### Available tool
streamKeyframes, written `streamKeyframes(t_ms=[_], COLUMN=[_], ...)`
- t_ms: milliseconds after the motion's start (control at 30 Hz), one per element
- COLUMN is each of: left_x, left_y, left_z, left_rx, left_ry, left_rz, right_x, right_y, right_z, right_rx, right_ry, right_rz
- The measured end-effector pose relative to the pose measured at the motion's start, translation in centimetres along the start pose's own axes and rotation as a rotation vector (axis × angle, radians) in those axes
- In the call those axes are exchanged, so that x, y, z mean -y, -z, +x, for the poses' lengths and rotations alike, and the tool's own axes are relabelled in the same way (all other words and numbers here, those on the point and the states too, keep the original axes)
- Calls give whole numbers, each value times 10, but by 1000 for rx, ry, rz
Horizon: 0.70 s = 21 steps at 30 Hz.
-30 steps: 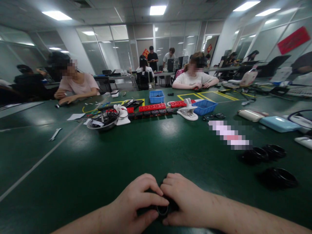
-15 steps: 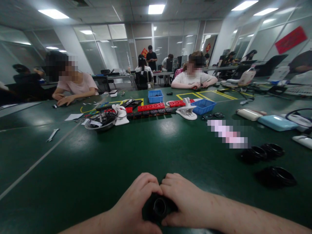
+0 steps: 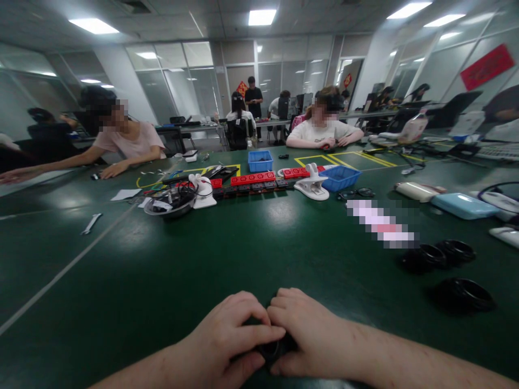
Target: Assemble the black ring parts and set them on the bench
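Since half a second earlier, the left thumb has been brought across the small black ring-shaped part (image 3: 271, 348), so that its round opening, plainly seen then, is now mostly covered; a co-worker's arm (image 3: 48, 166) at the far left has also been stretched out over the table.

Only the head view is given. The left hand (image 3: 221, 346) and the right hand (image 3: 310, 335) are pressed together at the near edge of the dark green matte table (image 3: 170, 270), knuckles touching. Both sets of fingers are curled closed around the black part, which is held between the two palms, just under the fingertips; only a dark, smooth sliver of it can be seen.

To the right of the right-hand fingers, well apart, three glossy black rings (image 3: 440, 254) are laid flat on the table. Far beyond the fingertips, a row of red and black rectangular blocks (image 3: 259, 182), a white plastic clamp-like stand (image 3: 313, 186), a blue meshed plastic basket (image 3: 339, 177) and a clear round bowl of dark cables (image 3: 170, 201) are ranged. Left of the left-hand fingers, well away, a flat silver metal wrench (image 3: 91, 222) is laid beside a pale line marked on the table.
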State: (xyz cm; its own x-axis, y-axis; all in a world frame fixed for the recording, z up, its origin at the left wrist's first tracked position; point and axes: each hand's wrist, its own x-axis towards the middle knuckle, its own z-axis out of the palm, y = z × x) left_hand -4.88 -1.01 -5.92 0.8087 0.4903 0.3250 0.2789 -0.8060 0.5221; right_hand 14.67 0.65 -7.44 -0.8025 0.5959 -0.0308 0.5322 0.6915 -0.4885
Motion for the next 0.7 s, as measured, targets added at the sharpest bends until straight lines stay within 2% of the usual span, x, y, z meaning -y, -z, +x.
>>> streamKeyframes(t_ms=[100, 267, 367, 567, 700], left_x=[-1, 9, 16, 15, 9], left_y=[-2, -20, -27, -17, -7], left_z=[2, -4, -7, -10, -5], left_rx=[-20, -96, -134, -135, -81], left_ry=[46, 176, 197, 27, -89], left_rz=[-28, -20, -3, -55, -61], right_x=[-1, 0, 1, 2, 1], right_y=[-1, -1, 1, 3, 1], right_z=[1, 2, 2, 1, 1], right_rx=[-1, 22, 37, 49, 38], right_ry=[7, -16, -23, -34, -21], right_rz=[-2, -17, -23, 11, 14])
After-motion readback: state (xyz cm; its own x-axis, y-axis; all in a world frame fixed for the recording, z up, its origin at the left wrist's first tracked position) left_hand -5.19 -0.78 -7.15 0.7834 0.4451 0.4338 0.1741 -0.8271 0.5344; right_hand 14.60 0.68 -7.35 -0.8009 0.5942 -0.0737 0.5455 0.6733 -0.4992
